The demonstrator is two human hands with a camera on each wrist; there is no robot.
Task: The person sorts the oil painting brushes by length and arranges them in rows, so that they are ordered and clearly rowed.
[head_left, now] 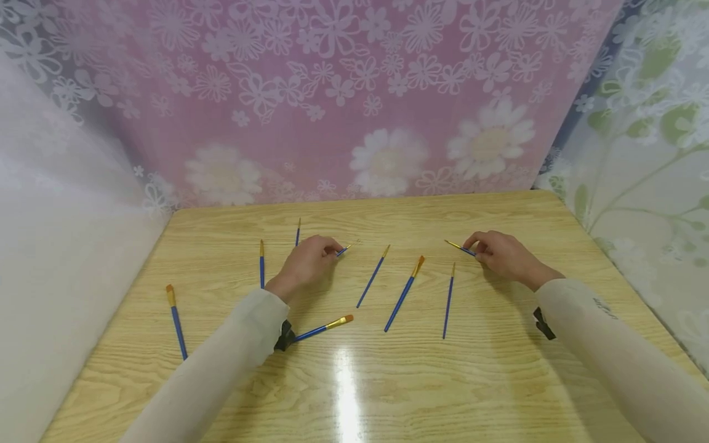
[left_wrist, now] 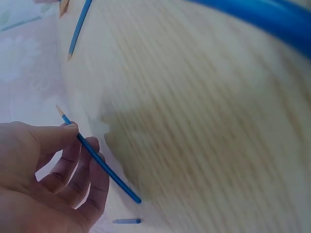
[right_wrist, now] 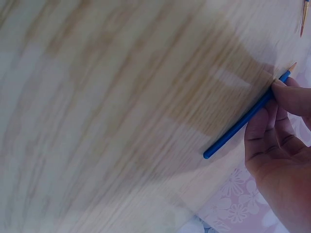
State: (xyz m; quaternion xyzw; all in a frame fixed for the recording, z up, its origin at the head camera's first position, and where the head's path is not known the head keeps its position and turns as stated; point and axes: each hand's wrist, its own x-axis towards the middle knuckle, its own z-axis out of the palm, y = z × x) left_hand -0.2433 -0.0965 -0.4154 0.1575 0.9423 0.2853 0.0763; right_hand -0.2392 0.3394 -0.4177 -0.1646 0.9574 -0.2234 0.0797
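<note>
My left hand (head_left: 310, 259) pinches a thin blue-handled paintbrush (left_wrist: 104, 166) between thumb and fingers, its fine tip pointing right in the head view. At the right side of the table my right hand (head_left: 505, 255) pinches another blue paintbrush (right_wrist: 238, 124), whose gold ferrule and tip point left in the head view. Between the hands lie a slim paintbrush (head_left: 372, 278), a wider flat paintbrush (head_left: 407, 295) and a third, thin paintbrush (head_left: 449, 304). Under the left wrist, a flat paintbrush (head_left: 327, 326) is partly hidden by the dark wrist strap.
Left of my left arm lies a flat paintbrush (head_left: 176, 320). Two more, a paintbrush (head_left: 262, 264) and a thin paintbrush (head_left: 298, 232), are partly covered by the left hand and arm. The wooden table (head_left: 443, 394) meets a pink flowered curtain (head_left: 310, 123) at the back.
</note>
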